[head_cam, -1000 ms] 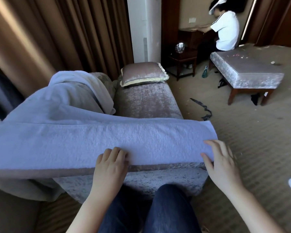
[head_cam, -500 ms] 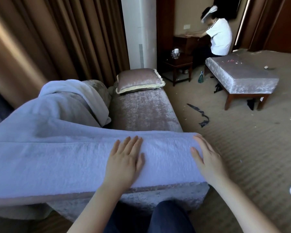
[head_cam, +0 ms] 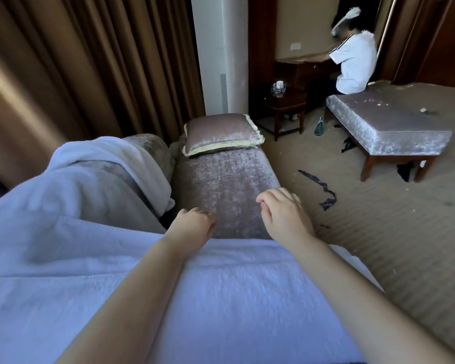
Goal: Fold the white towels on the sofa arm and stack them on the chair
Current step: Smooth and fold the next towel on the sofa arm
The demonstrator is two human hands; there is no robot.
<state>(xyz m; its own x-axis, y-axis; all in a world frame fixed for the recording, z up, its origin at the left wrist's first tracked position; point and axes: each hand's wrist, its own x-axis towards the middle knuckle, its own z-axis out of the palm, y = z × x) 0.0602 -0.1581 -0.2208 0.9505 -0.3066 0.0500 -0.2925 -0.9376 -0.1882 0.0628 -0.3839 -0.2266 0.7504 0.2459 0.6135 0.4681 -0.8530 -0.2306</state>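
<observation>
Head view: the white towel [head_cam: 221, 298] lies spread near the camera, hiding the sofa arm beneath it. The left hand [head_cam: 192, 227] and right hand [head_cam: 284, 214] hover past its far edge over the sofa seat [head_cam: 226, 179], fingers loosely curled, holding nothing. The folding step looks to be in hand. The next move probably calls for pinching that far edge and drawing it back.

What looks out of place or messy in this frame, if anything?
A dark strap lies twisted on the carpet right of the sofa, a green bottle sits on the floor by the side table, and dark items lie under the bench. One white towel is bunched over the sofa back, unfolded.
</observation>
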